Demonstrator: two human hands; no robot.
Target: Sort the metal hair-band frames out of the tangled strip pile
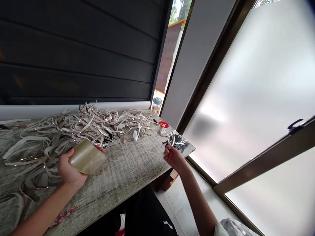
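Observation:
My left hand (71, 170) is wrapped round a wide, yellowish translucent roll (85, 156) with a clear flap at its right end. The roll is above the table's left part, beside a large heap of pale and shiny strips (91, 124). Near the table's right corner, the fingers of my right hand (172, 157) are pinched together. A curved black-and-white strip (173, 138) rises from its fingertips, just in front of a small pile of dark and white short strips (181, 143).
A lidded jar (156, 106) stands at the table's back corner, with a red disc (163, 124) nearer. A white roll (120, 105) lies along the dark panel. Frosted doors (248, 88) are at the right. The table edge (137, 190) runs above my legs.

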